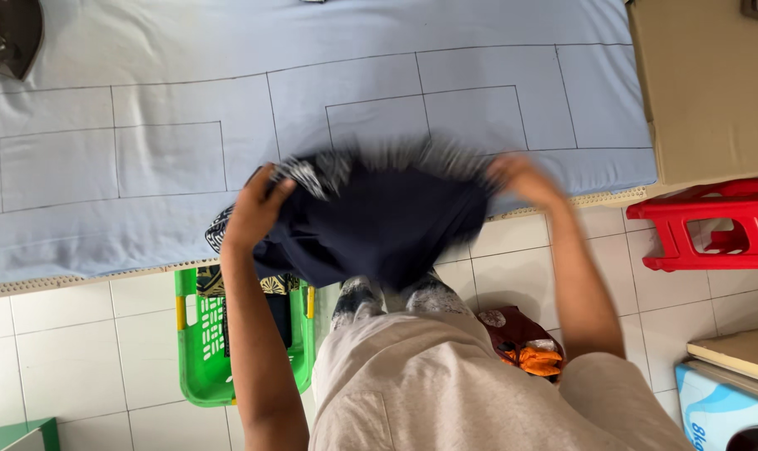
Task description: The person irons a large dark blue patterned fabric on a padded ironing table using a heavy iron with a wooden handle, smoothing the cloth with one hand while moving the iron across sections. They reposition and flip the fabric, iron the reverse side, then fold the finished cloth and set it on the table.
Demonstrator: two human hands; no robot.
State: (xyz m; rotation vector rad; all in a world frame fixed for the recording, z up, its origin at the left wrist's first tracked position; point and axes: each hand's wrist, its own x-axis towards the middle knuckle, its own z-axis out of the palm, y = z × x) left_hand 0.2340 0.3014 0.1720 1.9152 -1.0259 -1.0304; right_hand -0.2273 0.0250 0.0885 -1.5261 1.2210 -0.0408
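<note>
At the tabletop's near edge, motion blur smears the dark navy garment [379, 225] I hold, so its patterned trim is hard to read. My left hand [258, 205] is closed on its left corner; my right hand [521, 179] is blurred, fingers seemingly pinching the right corner (I cannot be sure of that grip). The cloth hangs between them, half over the pale blue sheet [145, 167] with thin dark lines covering the tabletop. Below, a green basket [204, 367] is partly hidden by my arm. A dark iron [7, 33] is cut off at the top left corner. A red stool [713, 221] and a cardboard box [713, 83] stand at right, over white floor tiles [78, 351].
</note>
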